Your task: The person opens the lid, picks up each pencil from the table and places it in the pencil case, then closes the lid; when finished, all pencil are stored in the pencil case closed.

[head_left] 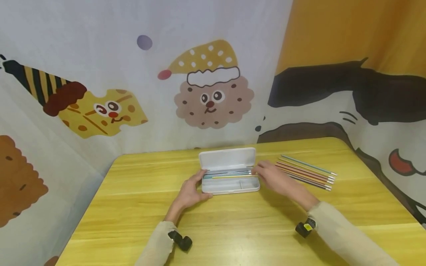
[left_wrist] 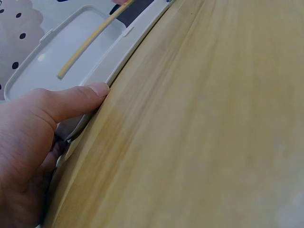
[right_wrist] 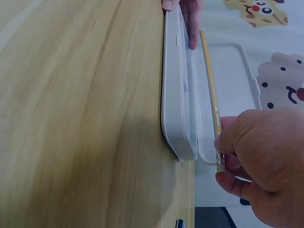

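A white pencil case point(head_left: 221, 187) lies with its lid point(head_left: 227, 159) raised, and several pencils point(head_left: 226, 173) rest in its rear compartment. My left hand point(head_left: 190, 192) grips the case's left end, thumb at the front edge point(left_wrist: 33, 128). At the right end, my right hand point(head_left: 274, 178) pinches a yellow pencil point(right_wrist: 211, 85) near its eraser end; in the right wrist view the pencil is above the case point(right_wrist: 175, 95), and my right hand point(right_wrist: 261, 156) is beside the case's near end.
Right of the case, several pencils point(head_left: 304, 173) in blue, red and dark tones lie side by side on the yellow wooden table point(head_left: 133, 218). A curtain with cartoon prints point(head_left: 213, 22) hangs behind the table's back edge.
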A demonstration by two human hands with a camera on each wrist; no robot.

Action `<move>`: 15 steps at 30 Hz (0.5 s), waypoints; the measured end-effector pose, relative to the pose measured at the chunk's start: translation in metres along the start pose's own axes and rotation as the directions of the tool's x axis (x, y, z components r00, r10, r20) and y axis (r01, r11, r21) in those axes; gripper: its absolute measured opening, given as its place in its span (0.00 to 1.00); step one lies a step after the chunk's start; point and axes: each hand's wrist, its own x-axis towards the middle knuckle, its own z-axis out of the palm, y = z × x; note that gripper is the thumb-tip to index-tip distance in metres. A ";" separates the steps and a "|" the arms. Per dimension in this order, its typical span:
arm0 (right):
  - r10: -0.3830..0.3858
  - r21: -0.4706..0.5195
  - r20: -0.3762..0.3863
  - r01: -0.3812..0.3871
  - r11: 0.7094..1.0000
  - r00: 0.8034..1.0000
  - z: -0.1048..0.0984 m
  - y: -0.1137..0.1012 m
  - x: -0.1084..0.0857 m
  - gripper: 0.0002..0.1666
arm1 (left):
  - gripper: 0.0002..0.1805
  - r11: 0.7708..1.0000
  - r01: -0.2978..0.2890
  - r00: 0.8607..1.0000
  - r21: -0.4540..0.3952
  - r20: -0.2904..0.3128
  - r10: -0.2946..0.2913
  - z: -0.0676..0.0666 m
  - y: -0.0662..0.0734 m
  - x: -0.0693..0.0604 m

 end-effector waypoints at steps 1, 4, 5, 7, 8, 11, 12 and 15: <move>0.000 -0.001 0.005 0.000 1.000 1.000 0.001 0.000 0.002 0.14 | 0.52 1.000 -0.001 1.000 0.004 -0.002 0.001 0.000 0.000 0.000; 0.007 -0.003 0.025 -0.007 1.000 1.000 0.002 0.000 0.008 0.13 | 0.52 1.000 0.004 1.000 0.010 -0.004 -0.004 -0.001 -0.001 0.001; 0.014 0.000 0.033 -0.014 1.000 0.999 0.003 0.000 0.009 0.13 | 0.52 1.000 0.005 1.000 0.008 -0.004 -0.005 -0.001 -0.001 0.001; 0.025 0.000 0.047 -0.025 1.000 0.999 0.004 -0.001 0.013 0.13 | 0.52 1.000 0.007 1.000 0.004 -0.005 -0.007 -0.002 0.000 0.002; 0.026 -0.001 0.051 -0.025 1.000 0.998 0.005 -0.001 0.014 0.13 | 0.52 1.000 0.009 1.000 -0.001 -0.005 -0.009 -0.002 0.000 0.002; 0.020 -0.005 0.054 -0.020 1.000 0.998 0.008 -0.001 0.018 0.14 | 0.53 1.000 0.000 1.000 -0.019 -0.004 0.000 -0.002 0.000 0.002; 0.016 -0.004 0.052 -0.016 1.000 0.999 0.009 -0.001 0.019 0.14 | 0.53 1.000 -0.002 1.000 -0.026 -0.002 0.001 -0.002 0.000 0.002; -0.003 0.006 0.049 0.003 1.000 0.999 0.014 -0.002 0.019 0.14 | 0.53 0.999 -0.006 1.000 -0.034 0.000 0.006 -0.001 0.000 -0.001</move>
